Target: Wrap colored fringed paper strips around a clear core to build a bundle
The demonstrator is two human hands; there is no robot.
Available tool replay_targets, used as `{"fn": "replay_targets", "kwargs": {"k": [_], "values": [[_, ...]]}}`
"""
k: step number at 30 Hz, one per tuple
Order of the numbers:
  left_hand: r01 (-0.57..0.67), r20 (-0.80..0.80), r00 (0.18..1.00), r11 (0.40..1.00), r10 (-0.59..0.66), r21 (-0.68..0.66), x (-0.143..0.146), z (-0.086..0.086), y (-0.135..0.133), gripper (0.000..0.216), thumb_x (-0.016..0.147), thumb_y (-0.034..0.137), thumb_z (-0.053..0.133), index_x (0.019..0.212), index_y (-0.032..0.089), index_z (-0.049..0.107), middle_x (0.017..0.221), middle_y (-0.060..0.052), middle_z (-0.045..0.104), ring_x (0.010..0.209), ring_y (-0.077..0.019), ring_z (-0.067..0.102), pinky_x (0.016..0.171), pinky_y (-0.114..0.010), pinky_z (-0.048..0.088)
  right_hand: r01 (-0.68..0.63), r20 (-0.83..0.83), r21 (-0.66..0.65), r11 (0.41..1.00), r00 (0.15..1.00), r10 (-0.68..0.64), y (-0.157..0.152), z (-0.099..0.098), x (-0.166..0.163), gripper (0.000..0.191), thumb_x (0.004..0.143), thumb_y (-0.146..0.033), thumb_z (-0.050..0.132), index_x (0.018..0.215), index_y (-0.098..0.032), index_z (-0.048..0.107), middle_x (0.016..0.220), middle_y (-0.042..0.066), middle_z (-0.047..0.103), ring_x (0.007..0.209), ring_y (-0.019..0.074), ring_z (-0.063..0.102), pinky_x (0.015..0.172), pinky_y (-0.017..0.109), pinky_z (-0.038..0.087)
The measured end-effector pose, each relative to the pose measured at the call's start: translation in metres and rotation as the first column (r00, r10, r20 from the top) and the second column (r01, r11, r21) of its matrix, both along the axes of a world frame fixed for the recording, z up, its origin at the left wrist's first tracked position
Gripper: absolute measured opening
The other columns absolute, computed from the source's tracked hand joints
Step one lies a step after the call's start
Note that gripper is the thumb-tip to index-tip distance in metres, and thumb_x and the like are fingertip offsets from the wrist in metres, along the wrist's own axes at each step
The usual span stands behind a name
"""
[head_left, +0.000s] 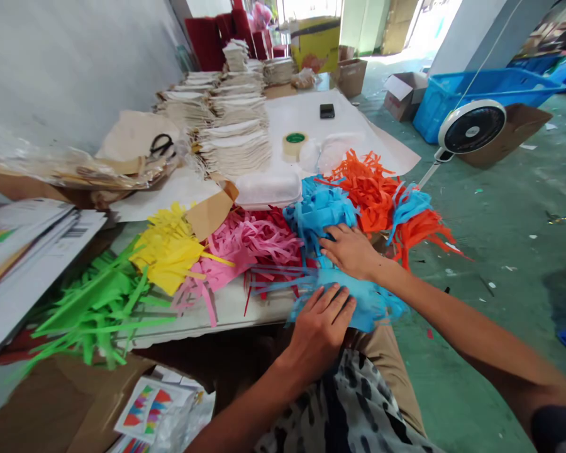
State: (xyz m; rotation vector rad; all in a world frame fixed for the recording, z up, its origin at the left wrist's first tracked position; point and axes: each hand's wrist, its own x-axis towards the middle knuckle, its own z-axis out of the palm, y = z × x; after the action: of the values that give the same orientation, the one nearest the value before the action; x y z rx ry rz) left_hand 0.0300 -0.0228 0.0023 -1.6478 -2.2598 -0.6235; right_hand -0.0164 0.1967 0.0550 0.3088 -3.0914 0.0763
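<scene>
Bare left hand, bare right hand, uncovered forearms, dark sleeve on right arm, pale garment with black blotches, tan trousers.

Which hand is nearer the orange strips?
Right. The right hand is at the blue bunch beside the orange strips; the left hand is farther off, on the blue sheet.

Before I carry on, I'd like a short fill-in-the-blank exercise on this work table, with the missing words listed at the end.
1. The fringed sheet under the left hand is coloured ____.
2. From left to right, a ____ bunch lies between the green strips and the pink strips.
3. The hand nearer the orange strips is the person's ____ one.
4. The round, white-rimmed appliance at the right is a ____.

Missing words: blue; yellow; right; fan.
</scene>
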Motion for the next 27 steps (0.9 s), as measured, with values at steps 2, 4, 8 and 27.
{"fn": "replay_targets", "kwargs": {"k": [2,4,8,27], "values": [[-0.008,-0.006,1.000,1.000,0.008,0.001,-0.005,-0.001,-0.002,0.040,0.104,0.016,0.051,0.140,0.016,0.067,0.148,-0.009,0.068,0.145,-0.0261,0.058,0.122,-0.046,0.049,0.044,-0.013,0.028,0.999,0.999,-0.044,-0.001,-0.003,-0.013,0.053,0.112,-0.044,0.030,0.149,-0.023,0.061,0.150,0.019,0.056,0.127,0.0377,0.051,0.097,0.052,0.043],[-0.012,-0.007,1.000,1.000,0.012,0.000,-0.009,-0.001,-0.004,0.040,0.104,0.017,0.051,0.140,0.016,0.068,0.148,-0.009,0.068,0.145,-0.0262,0.057,0.121,-0.046,0.049,0.092,-0.030,0.038,0.995,0.995,-0.090,-0.002,-0.006,-0.026,0.055,0.111,-0.046,0.031,0.152,-0.022,0.058,0.151,0.019,0.056,0.129,0.0387,0.049,0.099,0.053,0.043],[-0.040,0.023,0.999,0.999,0.040,0.011,-0.007,0.004,-0.001,0.040,0.104,0.018,0.051,0.139,0.017,0.068,0.147,-0.009,0.068,0.142,-0.0274,0.059,0.119,-0.047,0.051,0.119,-0.034,0.029,0.993,0.992,-0.118,-0.003,-0.005,-0.045,0.056,0.111,-0.047,0.033,0.151,-0.017,0.059,0.144,0.023,0.060,0.128,0.0397,0.051,0.098,0.051,0.043],[-0.081,0.157,0.984,0.995,0.090,-0.063,0.002,0.016,0.028,0.034,0.102,0.017,0.056,0.133,0.020,0.069,0.142,-0.010,0.070,0.134,-0.0300,0.062,0.107,-0.048,0.056,-0.081,-0.039,-0.317,0.945,0.997,0.072,0.013,0.005,0.139,0.062,0.093,-0.024,0.067,0.153,-0.026,0.053,0.138,0.014,0.069,0.123,0.0327,0.065,0.103,0.053,0.050]]}}
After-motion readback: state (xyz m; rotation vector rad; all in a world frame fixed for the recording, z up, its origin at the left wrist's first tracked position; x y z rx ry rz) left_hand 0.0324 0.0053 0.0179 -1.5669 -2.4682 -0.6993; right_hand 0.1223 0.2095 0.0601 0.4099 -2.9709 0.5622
